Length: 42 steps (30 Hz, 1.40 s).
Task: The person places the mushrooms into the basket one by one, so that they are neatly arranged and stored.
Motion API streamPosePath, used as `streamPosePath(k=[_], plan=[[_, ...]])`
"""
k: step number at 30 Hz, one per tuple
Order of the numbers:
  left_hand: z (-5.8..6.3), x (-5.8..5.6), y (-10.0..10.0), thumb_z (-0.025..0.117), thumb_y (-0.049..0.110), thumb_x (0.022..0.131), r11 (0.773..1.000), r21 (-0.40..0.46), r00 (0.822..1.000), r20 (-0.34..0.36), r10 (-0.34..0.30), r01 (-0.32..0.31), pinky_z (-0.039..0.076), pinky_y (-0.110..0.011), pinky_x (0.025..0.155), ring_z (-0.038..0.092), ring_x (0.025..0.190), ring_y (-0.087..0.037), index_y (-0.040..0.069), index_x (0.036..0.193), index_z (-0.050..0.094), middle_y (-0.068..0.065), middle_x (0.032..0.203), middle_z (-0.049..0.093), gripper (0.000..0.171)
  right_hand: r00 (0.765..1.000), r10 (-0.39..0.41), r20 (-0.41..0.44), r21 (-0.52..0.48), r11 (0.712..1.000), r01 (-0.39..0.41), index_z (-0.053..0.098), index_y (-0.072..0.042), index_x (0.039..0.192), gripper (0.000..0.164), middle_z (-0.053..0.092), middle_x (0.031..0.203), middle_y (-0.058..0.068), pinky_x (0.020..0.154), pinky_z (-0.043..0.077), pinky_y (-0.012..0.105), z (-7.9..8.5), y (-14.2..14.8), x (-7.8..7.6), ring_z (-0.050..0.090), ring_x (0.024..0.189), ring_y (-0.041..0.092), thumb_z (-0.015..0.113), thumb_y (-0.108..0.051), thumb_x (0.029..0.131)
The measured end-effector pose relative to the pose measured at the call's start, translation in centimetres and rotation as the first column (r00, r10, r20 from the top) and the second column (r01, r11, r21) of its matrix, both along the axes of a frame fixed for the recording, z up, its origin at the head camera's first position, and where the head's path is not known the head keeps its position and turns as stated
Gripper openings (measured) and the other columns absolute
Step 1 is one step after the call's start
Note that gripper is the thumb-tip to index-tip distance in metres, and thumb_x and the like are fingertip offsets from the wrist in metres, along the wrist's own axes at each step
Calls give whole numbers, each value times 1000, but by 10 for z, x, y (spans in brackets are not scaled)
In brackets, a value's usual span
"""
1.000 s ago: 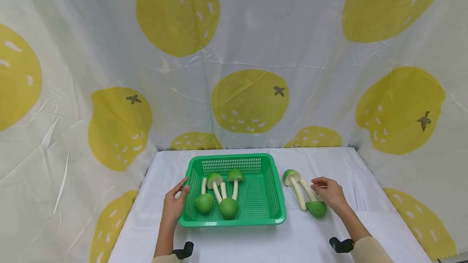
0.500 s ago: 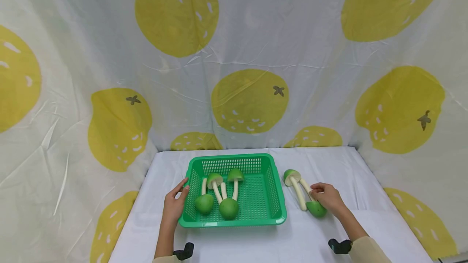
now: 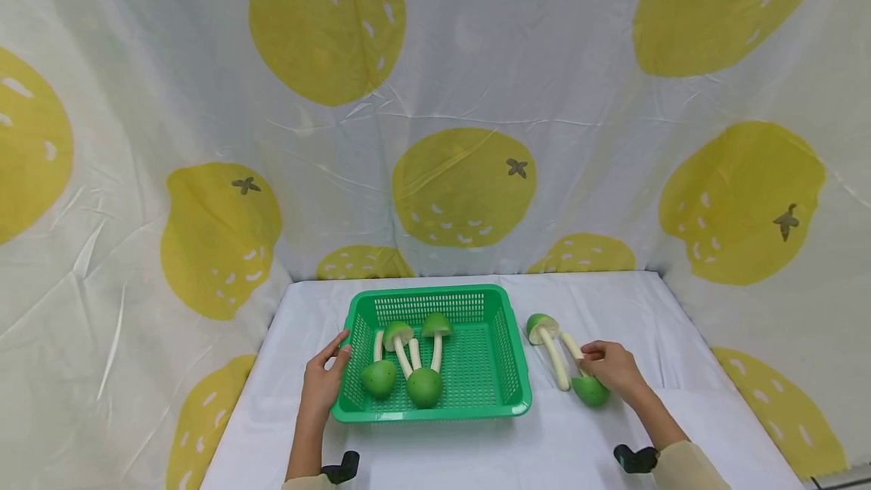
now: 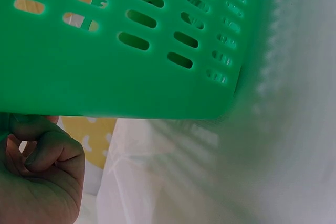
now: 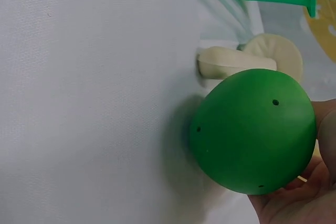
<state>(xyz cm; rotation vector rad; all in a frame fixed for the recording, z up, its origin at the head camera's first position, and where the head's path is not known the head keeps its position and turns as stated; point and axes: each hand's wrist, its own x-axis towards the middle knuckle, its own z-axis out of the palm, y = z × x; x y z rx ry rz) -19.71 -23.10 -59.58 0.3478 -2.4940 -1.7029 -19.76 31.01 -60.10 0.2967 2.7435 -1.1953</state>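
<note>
At the left rim of the green plastic basket (image 3: 510,358), my left hand (image 3: 325,376) holds the edge. Its curled thumb and fingers (image 4: 52,150) show against the rim in the left wrist view. Several toy mushrooms with green caps and pale stems lie inside, among them one mushroom (image 3: 425,388) near the front. To the right of the basket, my right hand (image 3: 612,369) pinches the stem of another mushroom (image 3: 590,392), whose round cap (image 5: 254,129) hides most of the stem in the right wrist view. Beside it a second mushroom (image 3: 554,354) lies on the cloth.
A white cloth (image 3: 476,456) covers the table. Behind and at both sides hangs a pale curtain (image 3: 469,89) printed with yellow lemons. The basket's raised walls stand between the two hands.
My right hand has come down a little leftward and taken the mushroom's stem. That mushroom has shifted slightly away from its neighbour. The left hand and basket stay put.
</note>
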Motion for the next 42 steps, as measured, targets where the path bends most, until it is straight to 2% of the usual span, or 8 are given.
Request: streamPosePath(k=[4,9,14,18,22,29,36,42], plan=[[0,2,-1,61,43,104,1000,-16,1000,0,5,-5,37,-58,107,48,137,-32,29,145,61,-13,117,61,44,1000,-8,-29,4,1000,8,68,7,119,40,71,104,18,70,50,30,5,1,3,66,94,27,76,-19,90],[-1,2,-1,61,43,104,1000,-30,1000,7,4,-4,39,-48,99,52,130,-29,29,145,61,-12,115,62,44,997,-40,-60,16,999,41,67,7,121,42,71,101,16,66,50,29,7,6,6,65,88,23,77,-19,89],[2,-1,1,61,40,104,1000,-18,1000,6,2,-2,39,-49,101,51,132,-30,29,145,62,-13,117,62,42,993,-72,-89,10,997,73,67,4,124,46,71,102,15,64,50,27,15,5,7,65,78,15,77,-26,90],[4,-2,1,61,39,104,1000,-13,1000,-1,6,-6,38,-52,103,50,134,-30,28,145,62,-13,118,61,42,990,-93,-107,-46,995,89,67,4,124,47,71,101,15,60,53,27,27,-3,7,67,70,13,78,-26,89],[4,-1,2,61,41,104,1000,-10,1000,2,5,-5,38,-54,105,49,135,-32,28,145,61,-14,118,61,43,987,-106,-121,-84,992,96,67,4,123,46,72,99,14,59,54,25,36,-13,8,68,70,13,80,-23,88],[1,0,2,61,42,104,1000,-4,1000,10,11,-11,39,-51,103,51,133,-30,30,145,62,-12,118,62,43,987,-117,-114,-148,984,100,65,5,125,47,72,102,14,62,57,24,44,-24,8,67,73,14,80,-22,90],[0,0,1,61,40,104,1000,0,1000,-4,14,-14,38,-60,108,48,139,-34,27,145,62,-14,118,62,43,985,-119,-123,-183,979,95,66,1,126,45,70,107,15,63,58,23,51,-38,4,65,73,14,79,-23,91],[-1,-1,1,61,41,104,1000,-10,1000,-7,16,-16,42,-50,100,52,132,-30,28,145,62,-12,115,62,43,985,-109,-137,-243,967,73,66,2,125,43,70,106,15,62,59,25,60,-52,-1,66,70,13,78,-20,91]])
